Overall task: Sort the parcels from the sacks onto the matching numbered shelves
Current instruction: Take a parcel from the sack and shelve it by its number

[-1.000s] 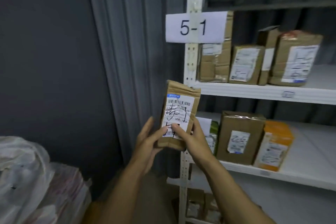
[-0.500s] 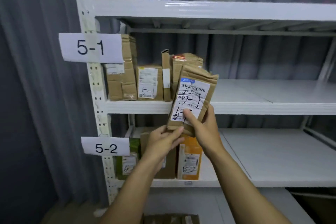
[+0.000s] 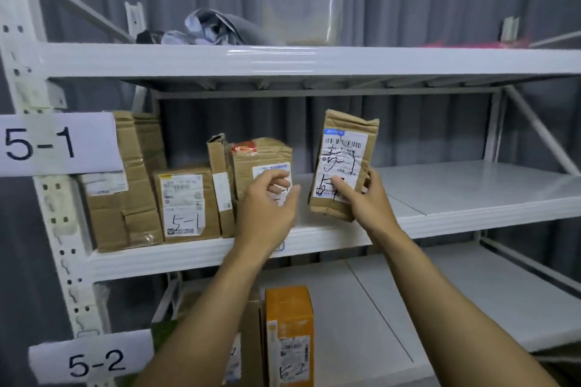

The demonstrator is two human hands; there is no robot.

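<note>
My right hand grips a brown cardboard parcel by its lower part, holding it upright over the shelf marked 5-1. Its white label has a barcode and handwritten marks. My left hand is off the parcel, fingers apart, in front of a taped brown box on that shelf. A paper sign reading 5-1 hangs on the left upright. Several brown boxes stand in a row at the shelf's left end.
The shelf below carries a sign 5-2 and an orange box beside other parcels. The top shelf holds a clear plastic tub and grey crumpled bags. A grey curtain hangs behind.
My view swung from the sacks to the rack. The parcel went up and right to the 5-1 level. My left hand let go of it; the right hand alone holds it.
</note>
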